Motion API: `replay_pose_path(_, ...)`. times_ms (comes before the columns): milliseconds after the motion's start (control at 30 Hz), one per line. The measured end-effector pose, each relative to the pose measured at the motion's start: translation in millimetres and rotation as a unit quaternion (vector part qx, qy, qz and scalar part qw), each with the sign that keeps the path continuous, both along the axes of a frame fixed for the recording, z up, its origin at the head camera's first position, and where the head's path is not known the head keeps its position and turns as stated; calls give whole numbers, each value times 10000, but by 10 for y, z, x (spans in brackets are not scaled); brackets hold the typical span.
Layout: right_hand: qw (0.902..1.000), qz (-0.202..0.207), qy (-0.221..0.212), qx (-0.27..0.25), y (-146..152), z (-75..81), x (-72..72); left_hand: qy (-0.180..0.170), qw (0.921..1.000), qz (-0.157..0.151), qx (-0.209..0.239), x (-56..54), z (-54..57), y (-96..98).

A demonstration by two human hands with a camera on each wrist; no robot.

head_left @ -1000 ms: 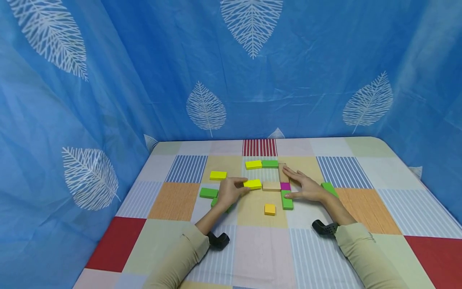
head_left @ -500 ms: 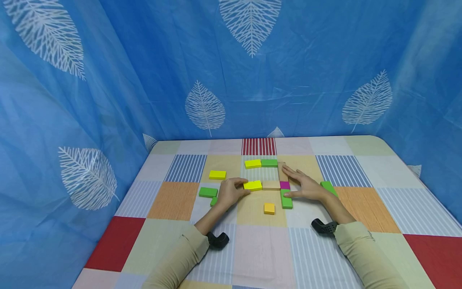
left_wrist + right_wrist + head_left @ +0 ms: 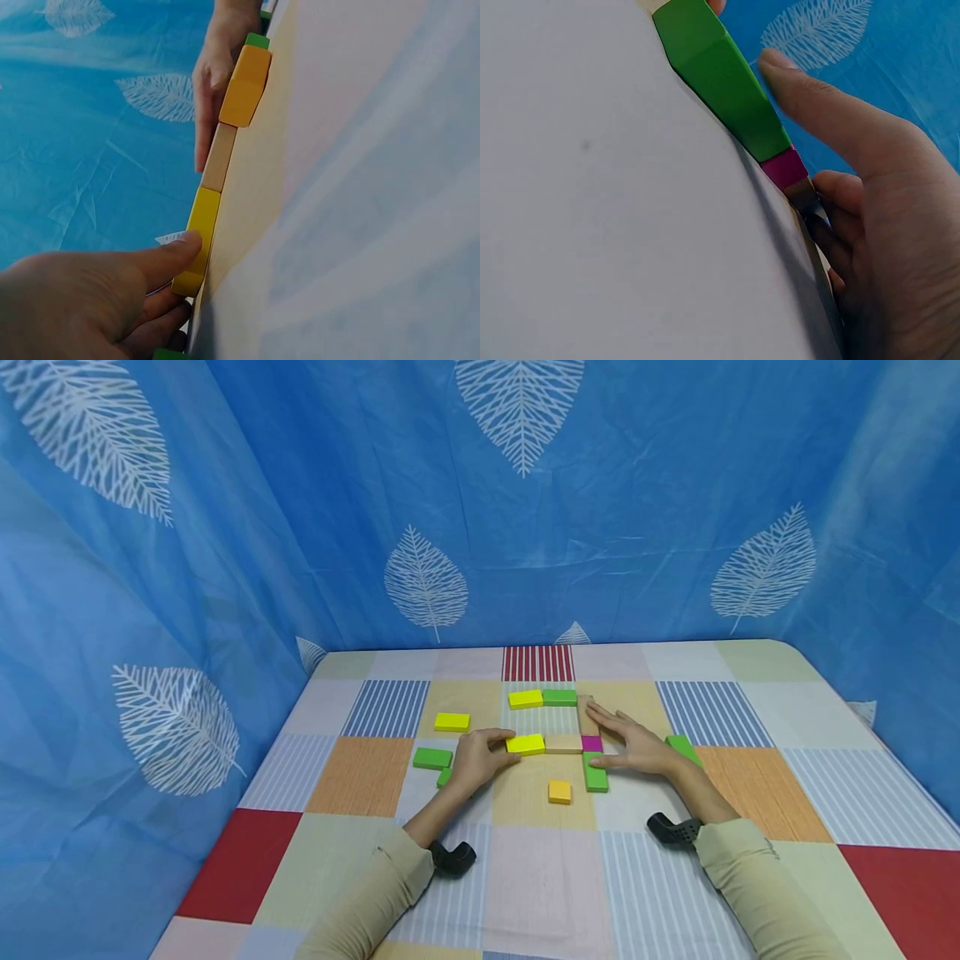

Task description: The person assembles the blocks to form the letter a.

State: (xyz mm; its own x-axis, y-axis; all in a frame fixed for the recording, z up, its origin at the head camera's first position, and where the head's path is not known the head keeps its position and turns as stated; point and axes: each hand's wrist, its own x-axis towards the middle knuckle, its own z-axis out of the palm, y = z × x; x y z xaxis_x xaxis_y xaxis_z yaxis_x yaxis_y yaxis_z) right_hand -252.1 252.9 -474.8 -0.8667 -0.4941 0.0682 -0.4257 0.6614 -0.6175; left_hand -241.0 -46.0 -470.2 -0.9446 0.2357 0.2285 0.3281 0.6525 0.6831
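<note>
My left hand [image 3: 480,760] pinches a yellow block [image 3: 526,744] between thumb and fingers. The block's right end meets a plain wooden block [image 3: 563,744]. That block leads to a small magenta block [image 3: 592,743], with a green block [image 3: 596,773] on its near side. A second wooden block [image 3: 587,717] runs away from the magenta one on the far side. My right hand [image 3: 633,747] lies with fingers extended along this upright row, fingertips at the far wooden block and thumb over the green one. In the right wrist view, the thumb [image 3: 802,86] is straight beside the green block.
A yellow block [image 3: 526,699] and a green block [image 3: 559,697] form the far row. A short orange block [image 3: 559,792] lies nearer. Loose at left are a yellow block [image 3: 452,722] and green blocks [image 3: 432,758]; another green block [image 3: 682,750] lies beyond my right wrist.
The left hand has nudged the yellow block slightly right and straighter, up against the wooden block's end. My right hand has stayed in place.
</note>
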Motion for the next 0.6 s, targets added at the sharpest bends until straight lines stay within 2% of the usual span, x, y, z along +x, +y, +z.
replay_pose_path(300,9995,161,98,-255,27,-28,-24,-20,9999,-110,99,23,9,-29)
replay_pose_path(600,9998,53,-2,-204,36,-32,-21,56,9998,-124,128,43,7,-30)
